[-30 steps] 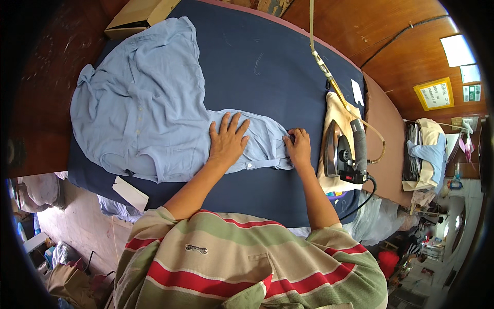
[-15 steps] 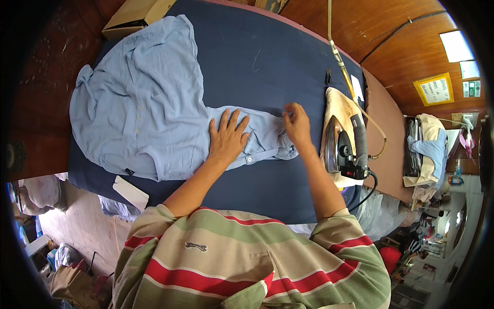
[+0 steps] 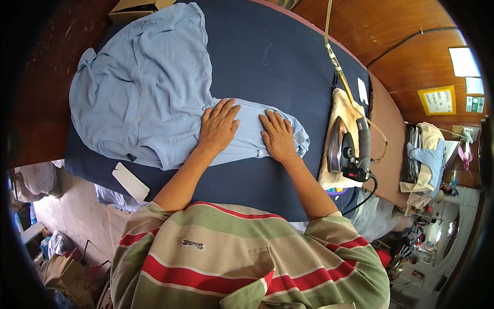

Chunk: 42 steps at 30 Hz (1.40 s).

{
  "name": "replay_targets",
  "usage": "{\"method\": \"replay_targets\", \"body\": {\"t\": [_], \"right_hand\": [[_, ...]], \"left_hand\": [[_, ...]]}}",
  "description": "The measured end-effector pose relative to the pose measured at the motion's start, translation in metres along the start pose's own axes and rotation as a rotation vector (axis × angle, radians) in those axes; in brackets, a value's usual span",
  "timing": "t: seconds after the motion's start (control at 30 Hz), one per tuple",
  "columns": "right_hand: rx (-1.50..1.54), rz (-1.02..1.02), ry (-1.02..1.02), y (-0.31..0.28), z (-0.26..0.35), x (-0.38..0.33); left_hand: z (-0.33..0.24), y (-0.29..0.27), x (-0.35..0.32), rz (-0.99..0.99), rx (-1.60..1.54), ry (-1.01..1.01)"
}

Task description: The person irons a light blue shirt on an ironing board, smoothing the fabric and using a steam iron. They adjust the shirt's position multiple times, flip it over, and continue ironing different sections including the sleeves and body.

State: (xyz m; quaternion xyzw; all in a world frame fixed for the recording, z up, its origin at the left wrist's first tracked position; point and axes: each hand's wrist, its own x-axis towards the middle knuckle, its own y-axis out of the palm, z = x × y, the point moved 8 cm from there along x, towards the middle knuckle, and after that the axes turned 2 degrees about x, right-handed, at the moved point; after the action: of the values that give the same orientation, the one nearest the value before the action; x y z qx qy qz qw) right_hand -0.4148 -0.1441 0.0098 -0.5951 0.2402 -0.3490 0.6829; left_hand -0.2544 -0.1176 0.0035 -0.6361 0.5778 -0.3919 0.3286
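A light blue shirt (image 3: 159, 87) with a row of small buttons lies spread on the dark blue ironing table (image 3: 252, 56). One sleeve (image 3: 246, 138) stretches to the right, its cuff end bunched. My left hand (image 3: 217, 125) rests flat on the sleeve near the shoulder, fingers spread. Flat on the sleeve near its cuff is my right hand (image 3: 278, 135), fingers also apart. To the right of the cuff, apart from both hands, a steam iron (image 3: 343, 149) with a grey-wrapped handle rests on a cream cloth pad (image 3: 329, 177).
A hose (image 3: 337, 64) runs down to the iron from above. A cardboard box (image 3: 135, 9) stands at the far left corner. A white tag-like card (image 3: 130, 181) lies at the near left edge. Folded garments (image 3: 426, 159) are stacked at the right.
My right hand has come down from above the cuff and now lies flat on the sleeve. The sleeve looks smoother and its cuff reaches farther right. My left hand stays on the sleeve.
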Motion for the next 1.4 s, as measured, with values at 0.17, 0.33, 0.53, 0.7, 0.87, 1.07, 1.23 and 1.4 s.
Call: {"method": "replay_targets", "body": {"t": [0.17,0.33,0.53,0.7,0.87,1.07,1.23,1.4], "right_hand": [[-0.036,0.101,0.020,0.006,-0.008,-0.005],[-0.023,0.118,0.019,0.005,-0.006,-0.003],[0.092,0.158,0.079,-0.005,-0.006,0.007],[0.055,0.147,0.117,-0.012,0.002,0.017],[0.199,0.007,0.080,-0.025,0.016,0.027],[0.464,-0.130,0.084,-0.028,0.015,0.045],[0.242,-0.162,0.066,-0.024,-0.005,0.060],[0.327,-0.006,0.104,-0.015,-0.024,0.069]], "left_hand": [[-0.015,-0.020,-0.008,-0.176,0.053,0.152],[-0.057,-0.016,-0.055,0.072,0.070,0.504],[-0.047,-0.014,-0.062,0.030,0.080,0.502],[-0.039,-0.022,-0.071,0.171,-0.009,0.481],[-0.033,-0.020,-0.089,0.166,0.021,0.448],[-0.020,-0.043,-0.057,-0.043,-0.006,0.286],[0.009,-0.043,0.026,-0.082,0.161,0.284],[0.025,-0.038,0.053,0.226,0.129,0.244]]}}
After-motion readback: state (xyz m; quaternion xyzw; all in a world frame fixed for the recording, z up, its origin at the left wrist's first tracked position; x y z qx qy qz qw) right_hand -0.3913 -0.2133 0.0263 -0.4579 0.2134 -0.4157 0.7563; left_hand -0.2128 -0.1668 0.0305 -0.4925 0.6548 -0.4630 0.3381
